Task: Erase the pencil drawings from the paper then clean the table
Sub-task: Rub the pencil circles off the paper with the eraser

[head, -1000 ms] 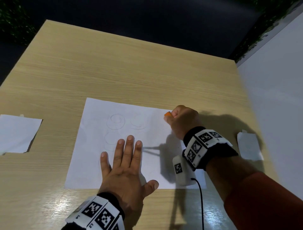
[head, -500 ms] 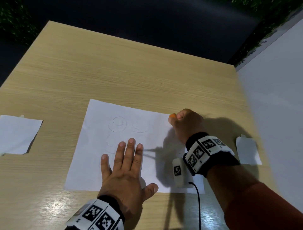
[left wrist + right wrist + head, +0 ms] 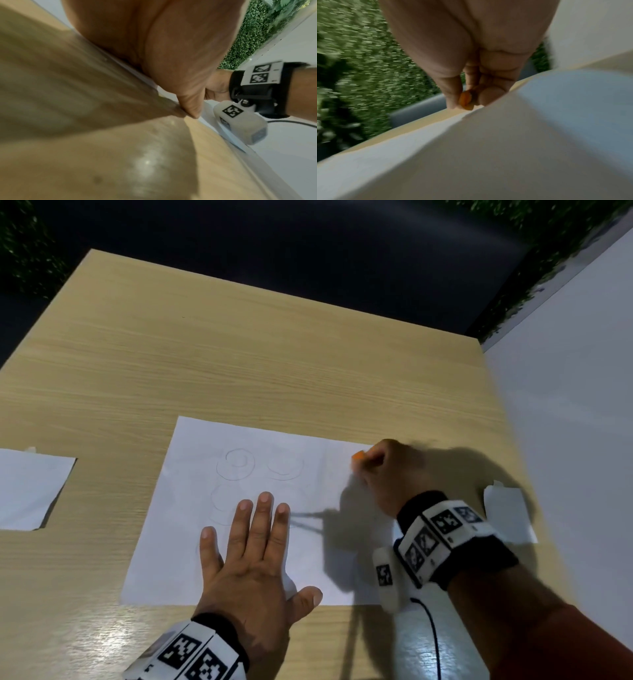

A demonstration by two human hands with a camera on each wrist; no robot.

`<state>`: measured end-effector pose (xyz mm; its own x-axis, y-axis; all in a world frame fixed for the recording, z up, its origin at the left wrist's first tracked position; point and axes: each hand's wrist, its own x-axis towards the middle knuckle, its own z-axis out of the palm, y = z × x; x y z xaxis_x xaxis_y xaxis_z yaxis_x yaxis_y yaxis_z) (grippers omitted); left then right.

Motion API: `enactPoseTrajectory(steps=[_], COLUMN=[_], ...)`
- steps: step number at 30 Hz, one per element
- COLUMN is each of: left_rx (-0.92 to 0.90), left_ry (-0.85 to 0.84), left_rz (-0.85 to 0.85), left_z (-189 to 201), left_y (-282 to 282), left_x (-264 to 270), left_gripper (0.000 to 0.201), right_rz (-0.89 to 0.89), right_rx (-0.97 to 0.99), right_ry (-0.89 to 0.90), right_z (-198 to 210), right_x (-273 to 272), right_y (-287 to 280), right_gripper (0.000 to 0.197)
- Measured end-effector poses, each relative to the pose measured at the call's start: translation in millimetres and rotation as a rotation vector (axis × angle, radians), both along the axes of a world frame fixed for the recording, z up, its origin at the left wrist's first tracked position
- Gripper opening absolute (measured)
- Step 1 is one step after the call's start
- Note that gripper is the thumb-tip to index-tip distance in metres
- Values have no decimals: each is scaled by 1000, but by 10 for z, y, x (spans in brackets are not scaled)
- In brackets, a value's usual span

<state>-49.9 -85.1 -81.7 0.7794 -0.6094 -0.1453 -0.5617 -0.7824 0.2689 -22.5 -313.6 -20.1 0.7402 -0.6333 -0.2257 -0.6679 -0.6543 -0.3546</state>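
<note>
The paper (image 3: 260, 542) is pinned by the flat left hand (image 3: 253, 563) while the eraser (image 3: 358, 455), pinched in the right hand (image 3: 390, 470), has drifted toward the counter's right edge, drawings (image 3: 236, 465) unerased

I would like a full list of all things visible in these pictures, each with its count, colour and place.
table: 1, light wood, fills the scene.
paper: 1, white, centre of the table, under both hands.
pencil drawings: several faint grey circles, on the paper beyond the left fingers.
eraser: 1, orange, in the right fingertips, near the paper's far right corner.
small paper pieces: 2, white, one at the table's left edge, one at its right.
wall: 1, white, right side.
hedge: green, background.
left hand: flat on the paper.
right hand: pinches the eraser.
wrist bands: 2, black and white.
</note>
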Motion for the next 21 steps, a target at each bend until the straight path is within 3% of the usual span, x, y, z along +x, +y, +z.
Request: enactPoseTrajectory(steps=[4, 8, 11, 16, 21], left_rx=[20, 40, 42, 57, 91], left_ry=[-6, 19, 32, 50, 87], left_rz=[-5, -7, -7, -8, -16], left_z=[0, -12, 1, 27, 49], left_y=[-3, 2, 9, 3, 22], left_x=[-9, -4, 2, 4, 8], left_gripper=[107, 107, 107, 108, 106], right_rz=[163, -17, -43, 205, 9], right_rx=[63, 13, -22, 133, -26], right_ry=[82, 81, 59, 97, 97], right_z=[-15, 26, 69, 42, 37], right_x=[-131, -121, -73, -185, -178], right_y=[242, -92, -112, 346, 9], right_gripper=[22, 23, 24, 25, 26])
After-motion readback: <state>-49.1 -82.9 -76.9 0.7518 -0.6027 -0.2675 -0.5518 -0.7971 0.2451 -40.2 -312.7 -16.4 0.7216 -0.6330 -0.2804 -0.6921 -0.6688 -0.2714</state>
